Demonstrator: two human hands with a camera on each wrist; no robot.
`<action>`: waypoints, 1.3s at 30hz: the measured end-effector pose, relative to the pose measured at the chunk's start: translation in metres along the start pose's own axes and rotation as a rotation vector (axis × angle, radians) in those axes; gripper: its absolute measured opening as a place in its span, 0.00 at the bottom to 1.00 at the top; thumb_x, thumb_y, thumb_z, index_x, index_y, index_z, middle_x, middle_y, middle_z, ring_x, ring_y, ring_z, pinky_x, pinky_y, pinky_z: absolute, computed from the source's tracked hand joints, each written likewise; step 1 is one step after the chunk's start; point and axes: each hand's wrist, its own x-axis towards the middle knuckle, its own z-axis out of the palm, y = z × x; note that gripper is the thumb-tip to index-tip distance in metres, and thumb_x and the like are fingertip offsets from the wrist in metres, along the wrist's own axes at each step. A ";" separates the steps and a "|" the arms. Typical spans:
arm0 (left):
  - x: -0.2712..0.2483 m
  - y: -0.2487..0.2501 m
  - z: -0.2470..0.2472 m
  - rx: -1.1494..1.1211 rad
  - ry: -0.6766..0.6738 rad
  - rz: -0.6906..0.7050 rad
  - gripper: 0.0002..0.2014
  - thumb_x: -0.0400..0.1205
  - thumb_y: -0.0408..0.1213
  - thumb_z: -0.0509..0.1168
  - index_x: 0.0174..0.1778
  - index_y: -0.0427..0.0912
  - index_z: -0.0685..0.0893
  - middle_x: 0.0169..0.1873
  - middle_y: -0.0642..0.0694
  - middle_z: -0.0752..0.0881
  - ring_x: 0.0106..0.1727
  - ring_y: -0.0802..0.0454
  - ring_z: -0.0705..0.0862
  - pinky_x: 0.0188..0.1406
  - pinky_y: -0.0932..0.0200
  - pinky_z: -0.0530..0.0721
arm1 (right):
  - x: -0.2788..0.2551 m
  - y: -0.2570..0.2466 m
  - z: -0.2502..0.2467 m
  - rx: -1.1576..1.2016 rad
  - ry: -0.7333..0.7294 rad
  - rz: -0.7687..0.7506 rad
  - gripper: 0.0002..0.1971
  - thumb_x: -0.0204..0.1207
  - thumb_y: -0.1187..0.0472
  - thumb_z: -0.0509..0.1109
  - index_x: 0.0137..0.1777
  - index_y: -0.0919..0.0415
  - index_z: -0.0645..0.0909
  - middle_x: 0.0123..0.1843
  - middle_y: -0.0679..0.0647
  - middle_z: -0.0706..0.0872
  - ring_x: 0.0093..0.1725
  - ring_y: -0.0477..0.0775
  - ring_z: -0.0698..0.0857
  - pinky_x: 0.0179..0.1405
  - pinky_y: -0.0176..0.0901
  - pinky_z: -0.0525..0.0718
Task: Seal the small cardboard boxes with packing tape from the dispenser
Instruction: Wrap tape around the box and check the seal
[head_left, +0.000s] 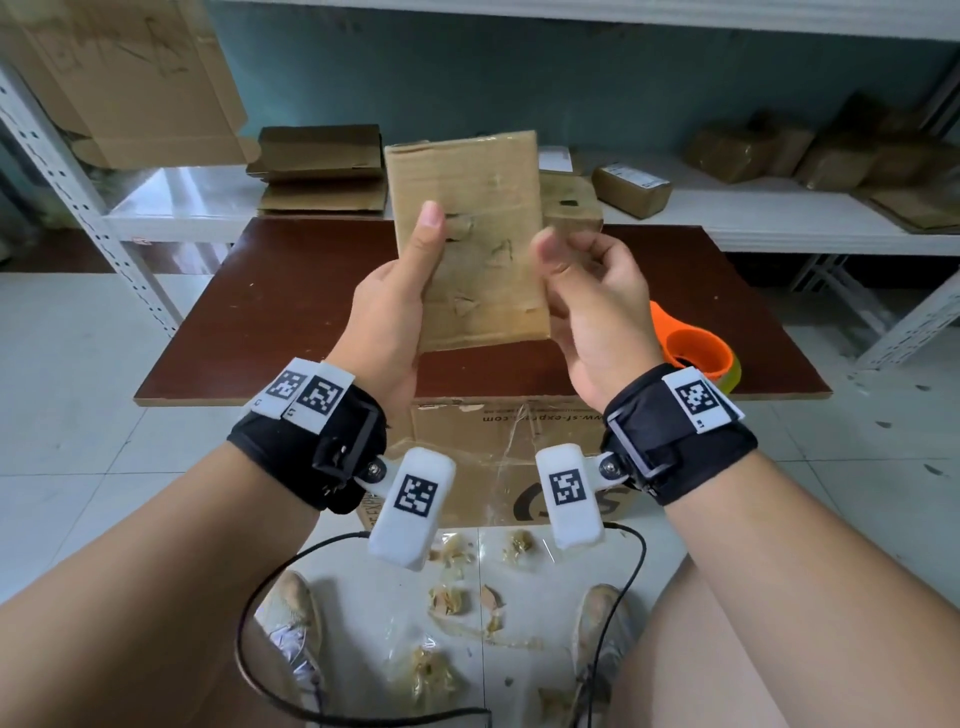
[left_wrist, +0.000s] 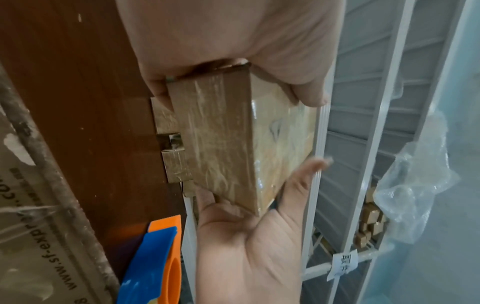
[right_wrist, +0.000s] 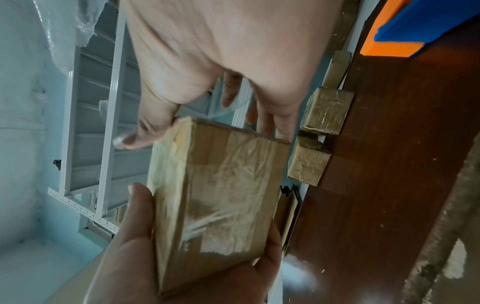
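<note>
Left hand (head_left: 395, 312) grips the small flat brown cardboard box (head_left: 475, 244) along its left edge, thumb laid up the front face, fingers curled behind. Right hand (head_left: 587, 306) holds the right edge more loosely, thumb tip at the front, fingers (right_wrist: 262, 121) wrapped to the back. Box is held upright in the air between both hands, above the dark red-brown wooden table (head_left: 291, 312), touching nothing else. Both wrist views show glossy clear tape already over its narrow faces, wrinkled and whitened in places; front face is scuffed and torn. Orange and blue tape dispenser (head_left: 693, 353) lies on the table just right of the right wrist, in neither hand. Another small taped brown box (head_left: 571, 205) sits at the table's far edge, more on the white metal shelf (head_left: 727, 208) beyond. Risks, as judged: the right hand's light hold means that if it lets go to reach for the dispenser, the box may pivot in the left hand and drop. New tape laid over the wrinkled layers may bridge the creases and lift. The torn surface paper may peel away with the tape. Whether any seam is open cannot be told from here.
</note>
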 end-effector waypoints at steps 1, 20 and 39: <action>0.003 -0.001 -0.002 -0.015 0.034 -0.003 0.31 0.86 0.64 0.68 0.73 0.42 0.86 0.66 0.40 0.92 0.68 0.39 0.91 0.74 0.34 0.85 | 0.001 -0.002 -0.003 0.009 0.008 0.015 0.46 0.54 0.29 0.88 0.66 0.56 0.81 0.65 0.55 0.91 0.62 0.55 0.92 0.58 0.55 0.92; 0.010 0.000 -0.012 0.104 0.182 -0.044 0.35 0.78 0.67 0.77 0.68 0.41 0.89 0.59 0.43 0.95 0.62 0.42 0.94 0.71 0.40 0.88 | 0.020 -0.016 -0.050 -0.399 0.123 -0.223 0.13 0.80 0.46 0.81 0.37 0.52 0.94 0.36 0.61 0.91 0.40 0.55 0.88 0.56 0.65 0.93; -0.009 -0.012 0.013 -0.005 -0.015 -0.217 0.32 0.88 0.67 0.61 0.79 0.48 0.83 0.69 0.43 0.91 0.69 0.39 0.91 0.77 0.30 0.83 | 0.012 0.007 -0.018 0.069 0.090 0.241 0.12 0.83 0.56 0.79 0.56 0.64 0.84 0.45 0.56 0.92 0.29 0.47 0.84 0.28 0.41 0.81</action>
